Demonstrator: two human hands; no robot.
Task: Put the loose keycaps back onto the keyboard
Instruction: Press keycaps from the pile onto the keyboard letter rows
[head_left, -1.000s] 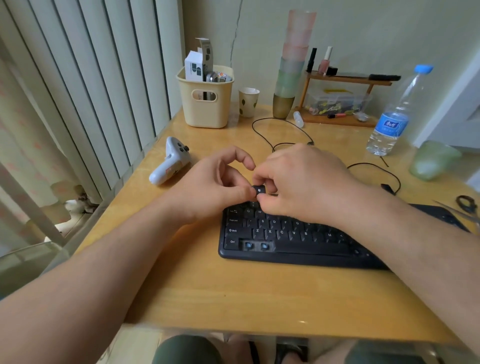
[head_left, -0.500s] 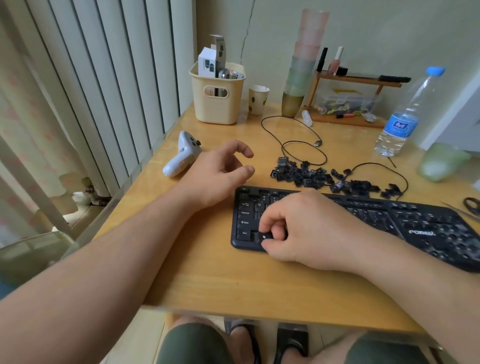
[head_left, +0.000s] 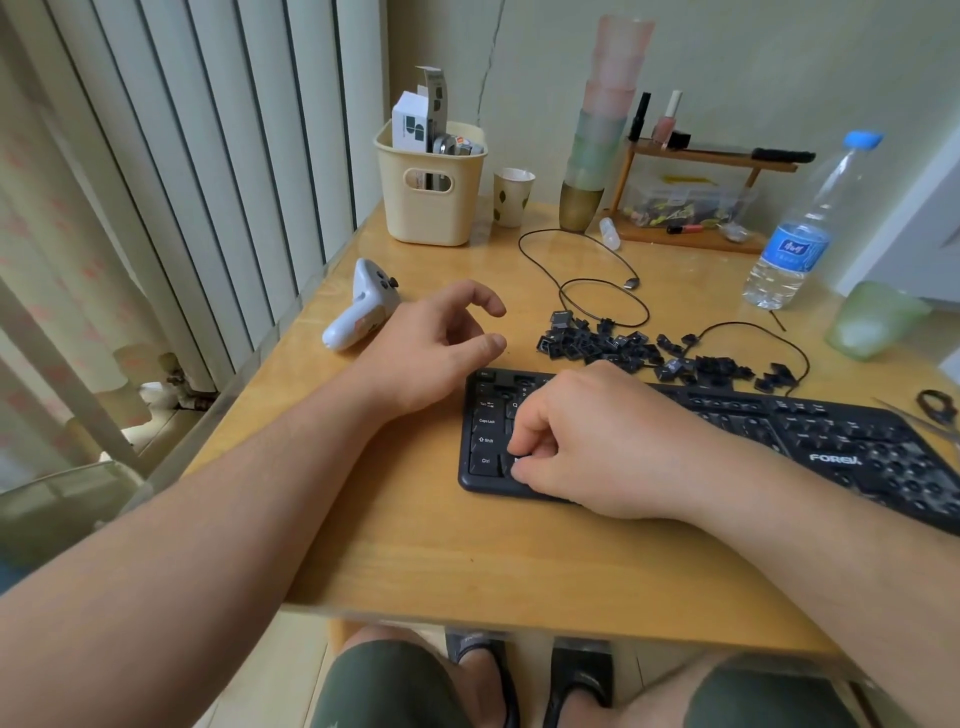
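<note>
Right hand sits low on the left end of the black keyboard, fingers curled tight with the thumb and fingertips bunched over a keycap in the bottom row, just right of the Ctrl key; whether the cap is pinched or only pressed cannot be told, as the fingers hide most of it. Left hand is above the desk just off the keyboard's upper left corner, fingers loosely curved and apart, holding nothing. Left column of keys (Tab, Caps Lock, Shift, Ctrl) is seated; much of the right half of the board shows bare switch domes. Loose keycaps lie in a scattered black heap on the desk just behind the keyboard, running rightward, with a thin black cable looping among and behind them. White game controller lies near the left hand. Along the back: cream basket, paper cup, stacked tumblers, small wooden shelf, water bottle. Scissors at the right edge.
</note>
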